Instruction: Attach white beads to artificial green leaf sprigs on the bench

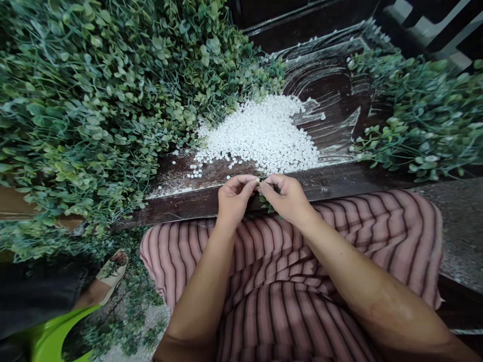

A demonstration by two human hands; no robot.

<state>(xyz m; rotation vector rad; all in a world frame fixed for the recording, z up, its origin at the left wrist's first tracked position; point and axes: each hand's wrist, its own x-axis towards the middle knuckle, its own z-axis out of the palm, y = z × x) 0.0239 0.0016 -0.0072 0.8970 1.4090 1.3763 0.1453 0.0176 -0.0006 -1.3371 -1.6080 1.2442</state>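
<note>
My left hand [234,200] and my right hand [290,199] meet fingertip to fingertip above the near edge of the dark wooden table [181,203]. Both are closed in a pinch. A tiny white bead [258,180] shows between the fingertips, at the left hand's side. Under my right fingers hangs a small green leafy sprig [266,204], mostly covered by that hand. Just beyond the hands lies a heap of white beads [264,133], with several loose ones scattered at its left.
A large mound of green artificial foliage [113,90] covers the left; a smaller bunch of foliage [430,110] lies at the right. White powder streaks the tabletop. At lower left are a person's sandalled foot [113,274] and a lime-green stool [56,332]. Striped cloth [279,301] covers my lap.
</note>
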